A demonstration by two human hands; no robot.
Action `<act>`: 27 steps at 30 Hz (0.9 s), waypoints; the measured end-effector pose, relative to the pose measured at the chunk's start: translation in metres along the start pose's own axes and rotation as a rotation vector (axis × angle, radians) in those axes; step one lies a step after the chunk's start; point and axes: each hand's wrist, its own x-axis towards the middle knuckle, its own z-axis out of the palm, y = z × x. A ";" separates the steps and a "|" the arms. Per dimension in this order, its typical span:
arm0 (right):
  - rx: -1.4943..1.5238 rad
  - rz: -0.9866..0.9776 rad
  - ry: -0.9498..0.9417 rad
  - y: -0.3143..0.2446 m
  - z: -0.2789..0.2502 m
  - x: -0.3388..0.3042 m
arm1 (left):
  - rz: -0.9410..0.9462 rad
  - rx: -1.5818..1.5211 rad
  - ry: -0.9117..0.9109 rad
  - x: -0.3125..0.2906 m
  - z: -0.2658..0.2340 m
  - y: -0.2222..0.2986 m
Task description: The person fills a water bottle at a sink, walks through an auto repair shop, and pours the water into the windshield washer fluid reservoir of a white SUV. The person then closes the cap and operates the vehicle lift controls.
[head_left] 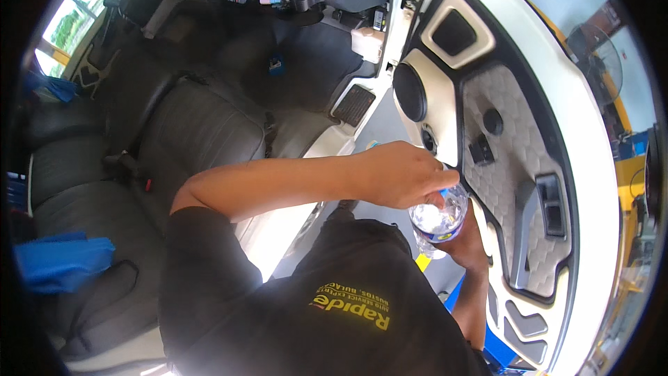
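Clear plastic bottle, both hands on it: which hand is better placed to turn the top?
Left, probably. The left hand is curled over the top of the clear plastic bottle with a blue label band, fingertips at its neck. The right hand wraps the body from below, so it suits steadying.

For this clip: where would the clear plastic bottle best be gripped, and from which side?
Probably around the bottle's labelled body, from below and the door side, where the right hand already wraps it. The left hand covers the top, and the round body suits a wraparound grip.

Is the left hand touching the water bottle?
Touching. The head view shows the left hand with its fingers over the top of the clear water bottle, while the right hand grips it below.
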 end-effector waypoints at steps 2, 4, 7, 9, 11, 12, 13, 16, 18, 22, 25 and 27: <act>-0.069 0.041 -0.092 -0.013 0.000 0.026 | 0.056 -0.053 0.034 -0.011 -0.012 -0.019; -0.133 0.080 -0.117 -0.029 0.008 0.051 | 0.019 -0.053 0.041 -0.020 -0.021 -0.045; -0.149 0.149 -0.169 -0.034 0.020 0.083 | 0.044 -0.094 0.075 -0.035 -0.028 -0.083; -0.240 0.157 -0.251 -0.039 0.027 0.104 | 0.050 -0.157 0.036 -0.047 -0.032 -0.107; -0.185 0.261 -0.310 -0.048 0.039 0.124 | 0.020 -0.240 -0.088 -0.055 -0.043 -0.126; -0.110 0.306 -0.342 -0.051 0.045 0.133 | -0.032 -0.291 -0.130 -0.059 -0.041 -0.141; -0.039 0.347 -0.363 -0.056 0.049 0.141 | -0.064 -0.399 -0.214 -0.064 -0.045 -0.162; -0.271 0.263 -0.346 -0.028 0.068 0.150 | -0.372 -0.644 -0.540 -0.080 -0.068 -0.266; -0.235 0.277 -0.326 -0.002 0.080 0.153 | -0.729 -0.740 -0.739 -0.123 -0.069 -0.393; -0.370 0.328 -0.267 -0.012 0.109 0.152 | -1.368 -0.090 -0.050 -0.235 -0.106 -0.573; -0.342 0.532 -0.201 0.002 0.105 0.143 | -1.507 0.294 0.191 -0.290 -0.098 -0.638; -0.272 0.608 -0.141 -0.003 0.107 0.144 | -1.584 0.385 0.157 -0.300 -0.076 -0.666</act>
